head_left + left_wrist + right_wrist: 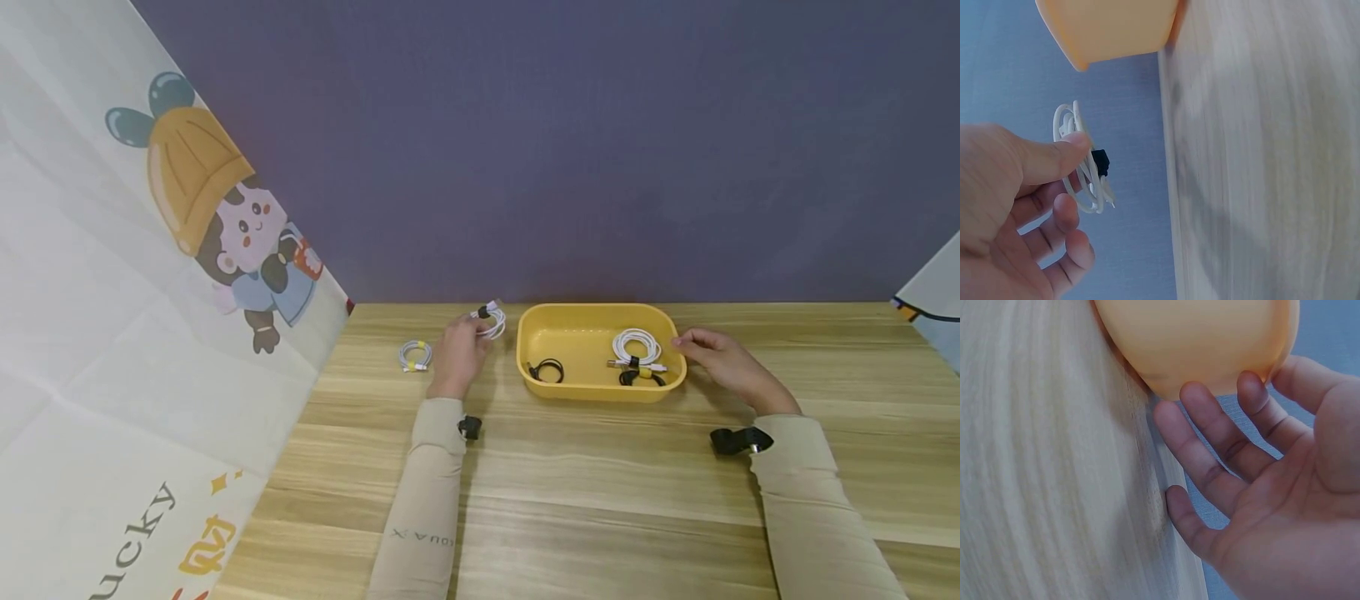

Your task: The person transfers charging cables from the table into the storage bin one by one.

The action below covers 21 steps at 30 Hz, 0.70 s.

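Note:
My left hand (459, 354) holds a coiled white cable with a black tie (491, 317) just above the table, left of the yellow tray (577, 392). In the left wrist view the thumb and fingers (1060, 159) pinch that coil (1082, 162), with the tray's corner (1110, 31) beyond it. My right hand (708, 350) rests at the tray's right end, its fingers (1222, 431) straight and touching the tray's outer wall (1197, 344). Inside the tray lie a white coiled cable (636, 346), a small black cable (549, 371) and another black one (641, 377).
A white cable coil with a yellow tie (415, 355) lies on the wooden table (600, 483) left of my left hand. A printed cloth panel (150, 333) stands along the left, a purple wall (525, 150) behind the table.

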Each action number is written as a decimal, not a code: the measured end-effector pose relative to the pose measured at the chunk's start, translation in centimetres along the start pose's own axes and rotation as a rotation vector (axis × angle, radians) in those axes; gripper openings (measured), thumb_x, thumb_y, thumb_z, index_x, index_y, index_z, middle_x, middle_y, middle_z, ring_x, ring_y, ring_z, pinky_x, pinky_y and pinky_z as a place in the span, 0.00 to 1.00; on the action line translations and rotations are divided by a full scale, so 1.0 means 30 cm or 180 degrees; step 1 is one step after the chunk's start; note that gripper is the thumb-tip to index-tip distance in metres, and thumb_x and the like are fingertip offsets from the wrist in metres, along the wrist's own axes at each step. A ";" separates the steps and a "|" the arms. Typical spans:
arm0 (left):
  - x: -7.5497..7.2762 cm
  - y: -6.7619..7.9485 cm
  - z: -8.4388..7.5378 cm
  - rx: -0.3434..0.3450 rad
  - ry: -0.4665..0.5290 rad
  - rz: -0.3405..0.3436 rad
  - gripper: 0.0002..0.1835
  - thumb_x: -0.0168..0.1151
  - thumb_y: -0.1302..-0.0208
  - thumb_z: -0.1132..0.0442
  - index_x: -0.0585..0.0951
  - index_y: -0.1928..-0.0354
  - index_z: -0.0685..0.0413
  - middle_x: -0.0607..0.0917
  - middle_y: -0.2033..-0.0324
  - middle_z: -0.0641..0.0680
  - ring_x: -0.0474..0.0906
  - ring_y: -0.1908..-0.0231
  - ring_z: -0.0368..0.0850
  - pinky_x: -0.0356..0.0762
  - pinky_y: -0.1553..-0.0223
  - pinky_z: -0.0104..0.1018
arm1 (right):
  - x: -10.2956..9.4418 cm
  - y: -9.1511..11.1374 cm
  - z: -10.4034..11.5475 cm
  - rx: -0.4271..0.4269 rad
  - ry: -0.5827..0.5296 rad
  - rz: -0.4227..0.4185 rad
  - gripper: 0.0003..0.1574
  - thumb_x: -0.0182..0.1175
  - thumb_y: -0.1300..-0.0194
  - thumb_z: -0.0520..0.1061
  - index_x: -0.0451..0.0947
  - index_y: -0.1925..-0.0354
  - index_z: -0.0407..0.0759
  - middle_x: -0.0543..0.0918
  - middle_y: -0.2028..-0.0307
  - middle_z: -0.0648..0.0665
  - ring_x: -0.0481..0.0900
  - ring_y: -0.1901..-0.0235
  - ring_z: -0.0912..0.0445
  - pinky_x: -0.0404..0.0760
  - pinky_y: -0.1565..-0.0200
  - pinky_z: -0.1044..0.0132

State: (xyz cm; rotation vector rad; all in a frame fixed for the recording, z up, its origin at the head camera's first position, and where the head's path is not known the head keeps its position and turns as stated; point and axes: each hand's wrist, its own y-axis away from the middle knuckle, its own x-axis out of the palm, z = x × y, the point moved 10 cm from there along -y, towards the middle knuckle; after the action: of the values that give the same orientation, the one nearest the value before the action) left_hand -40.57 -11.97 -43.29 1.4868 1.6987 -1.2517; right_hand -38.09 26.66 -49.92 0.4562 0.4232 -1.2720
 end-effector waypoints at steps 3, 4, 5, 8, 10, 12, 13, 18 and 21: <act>-0.004 0.001 -0.005 0.0030 0.0002 -0.0024 0.09 0.70 0.35 0.63 0.88 0.54 0.51 0.88 0.56 0.51 0.86 0.55 0.52 0.84 0.56 0.49 | 0.002 0.000 0.002 -0.0003 0.0001 0.0018 0.34 0.45 0.20 0.64 0.72 0.53 0.32 0.75 0.57 0.48 0.68 0.58 0.52 0.67 0.60 0.59; -0.006 0.001 -0.007 0.0047 0.0004 -0.0038 0.09 0.70 0.35 0.63 0.88 0.54 0.52 0.88 0.56 0.51 0.86 0.55 0.52 0.84 0.55 0.49 | 0.003 0.000 0.002 -0.0005 0.0000 0.0020 0.34 0.45 0.20 0.64 0.72 0.53 0.32 0.75 0.57 0.48 0.69 0.58 0.52 0.67 0.59 0.59; -0.007 0.002 -0.009 0.0062 0.0003 -0.0053 0.09 0.70 0.35 0.63 0.88 0.53 0.52 0.88 0.57 0.51 0.86 0.56 0.52 0.84 0.55 0.48 | 0.003 -0.001 0.002 -0.0007 0.0005 0.0020 0.34 0.45 0.20 0.64 0.72 0.54 0.32 0.76 0.57 0.47 0.69 0.57 0.53 0.67 0.59 0.60; -0.012 0.002 -0.014 0.0114 0.0004 -0.0099 0.09 0.70 0.35 0.63 0.88 0.53 0.53 0.88 0.57 0.52 0.86 0.56 0.52 0.84 0.55 0.48 | 0.003 -0.001 0.004 -0.0023 0.0030 0.0010 0.33 0.45 0.20 0.64 0.73 0.54 0.34 0.76 0.54 0.45 0.70 0.57 0.56 0.68 0.58 0.60; -0.015 0.002 -0.017 0.0142 0.0001 -0.0121 0.09 0.71 0.35 0.63 0.88 0.53 0.52 0.88 0.56 0.52 0.86 0.56 0.52 0.85 0.55 0.48 | 0.002 -0.002 0.003 -0.0033 0.0057 0.0001 0.32 0.45 0.19 0.63 0.74 0.55 0.35 0.77 0.51 0.44 0.71 0.56 0.59 0.69 0.57 0.61; -0.018 0.002 -0.020 0.0161 0.0008 -0.0142 0.10 0.71 0.35 0.63 0.87 0.53 0.52 0.88 0.56 0.52 0.86 0.55 0.52 0.85 0.54 0.48 | 0.002 -0.004 0.004 -0.0044 0.0068 -0.0004 0.31 0.45 0.19 0.63 0.74 0.54 0.35 0.77 0.50 0.44 0.72 0.56 0.61 0.69 0.56 0.61; -0.020 0.002 -0.022 0.0171 0.0008 -0.0151 0.10 0.71 0.35 0.63 0.87 0.53 0.52 0.88 0.56 0.52 0.86 0.55 0.52 0.84 0.54 0.48 | 0.003 -0.004 0.004 -0.0044 0.0069 -0.0003 0.31 0.45 0.19 0.63 0.75 0.54 0.36 0.77 0.50 0.44 0.73 0.56 0.62 0.70 0.56 0.62; -0.029 0.000 -0.034 0.0240 0.0038 -0.0203 0.10 0.70 0.35 0.63 0.87 0.53 0.52 0.88 0.55 0.52 0.86 0.54 0.52 0.84 0.52 0.48 | 0.003 -0.007 0.003 -0.0042 0.0057 0.0007 0.30 0.45 0.19 0.62 0.74 0.54 0.35 0.77 0.52 0.45 0.72 0.57 0.60 0.69 0.57 0.61; -0.035 -0.001 -0.041 0.0281 0.0067 -0.0232 0.09 0.70 0.34 0.64 0.87 0.53 0.52 0.88 0.55 0.52 0.85 0.54 0.52 0.84 0.51 0.48 | 0.001 -0.008 0.001 -0.0025 0.0066 -0.0007 0.30 0.45 0.19 0.61 0.74 0.53 0.34 0.77 0.54 0.46 0.71 0.57 0.57 0.68 0.58 0.60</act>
State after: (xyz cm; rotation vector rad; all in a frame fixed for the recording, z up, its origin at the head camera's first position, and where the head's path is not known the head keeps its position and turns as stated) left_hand -40.14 -11.31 -41.87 1.5056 1.7457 -1.3698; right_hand -38.31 26.57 -49.94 0.4629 0.4462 -1.2683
